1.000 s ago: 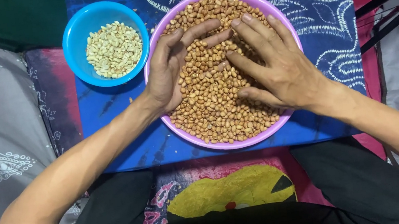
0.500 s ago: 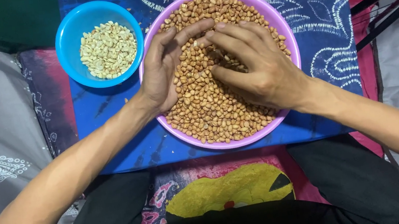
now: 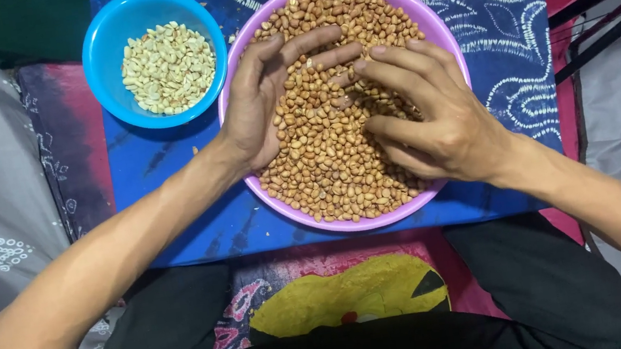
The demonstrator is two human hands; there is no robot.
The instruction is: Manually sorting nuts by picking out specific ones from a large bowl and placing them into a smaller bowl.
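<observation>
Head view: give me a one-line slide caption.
Left hand and right hand spread over brown peanuts in a purple bowl, beside a blue bowl of pale skinned peanuts.

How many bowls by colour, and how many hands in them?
Blue bowl, holding pale skinned peanuts: 1
Purple bowl, holding brown peanuts: 1
Hands in the purple bowl: 2, left hand and right hand
Total: 2 bowls, 2 hands

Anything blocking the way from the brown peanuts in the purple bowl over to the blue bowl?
Nothing visible does. Both hands rest on the brown peanuts; the blue bowl sits right beside the purple bowl, rims nearly touching.
</observation>
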